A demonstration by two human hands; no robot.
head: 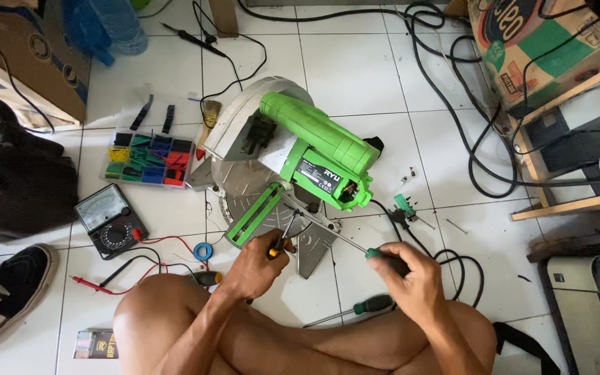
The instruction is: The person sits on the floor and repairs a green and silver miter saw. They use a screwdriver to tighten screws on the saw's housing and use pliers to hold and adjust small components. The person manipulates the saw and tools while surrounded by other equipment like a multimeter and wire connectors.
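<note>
A green and grey mitre saw [293, 156] lies on the white tiled floor in front of my crossed legs. My left hand [258, 264] grips a small tool with an orange and black handle [277, 246]; its thin tip points up at the saw's base. My right hand [404, 271] is closed on a long screwdriver with a green handle [376, 254], and its shaft [328, 229] reaches up-left toward the open motor end of the saw. A second green-handled screwdriver [366, 305] lies on the floor by my right knee.
An analogue multimeter [109, 222] with red and black leads and a box of coloured sleeves [148, 160] lie at the left. Black cables [467, 139] loop at the upper right near cardboard boxes and wooden shelving. A black shoe [1, 298] rests at lower left, with loose screws [407, 173] right of the saw.
</note>
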